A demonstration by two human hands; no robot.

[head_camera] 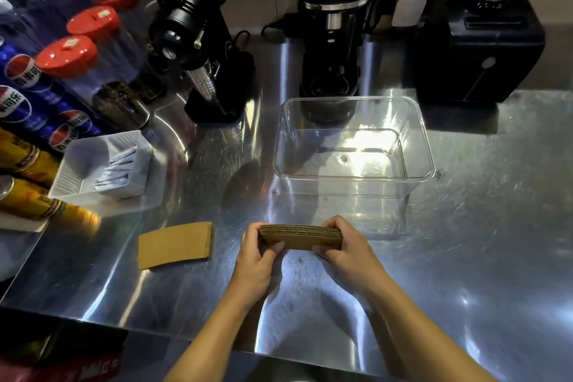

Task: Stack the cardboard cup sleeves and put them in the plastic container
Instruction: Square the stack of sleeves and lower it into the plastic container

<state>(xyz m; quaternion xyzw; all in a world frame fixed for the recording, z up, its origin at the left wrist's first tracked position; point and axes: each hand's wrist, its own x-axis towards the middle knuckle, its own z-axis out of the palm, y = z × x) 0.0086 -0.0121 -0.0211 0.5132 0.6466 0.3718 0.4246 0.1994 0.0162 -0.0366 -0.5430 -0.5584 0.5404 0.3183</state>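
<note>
Sleeves (pixel 300 237) sat pinched at each end, left hand (pixel 259 253) and right hand (pixel 345 250); light, stiff, slippy stack near the counter's front edge, I'd say.

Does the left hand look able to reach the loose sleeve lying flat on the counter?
Probably yes: the loose sleeve lies beside the left hand with nothing between, though that hand grips the stack.

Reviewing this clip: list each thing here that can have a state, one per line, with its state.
stack of sleeves: held on edge between both hands, above the counter
left hand: gripping the stack's left end
right hand: gripping the stack's right end
loose sleeve: lying flat on the counter, untouched
plastic container: upright, open, empty
white tray: holds sachets
red-lidded jars: closed
</note>
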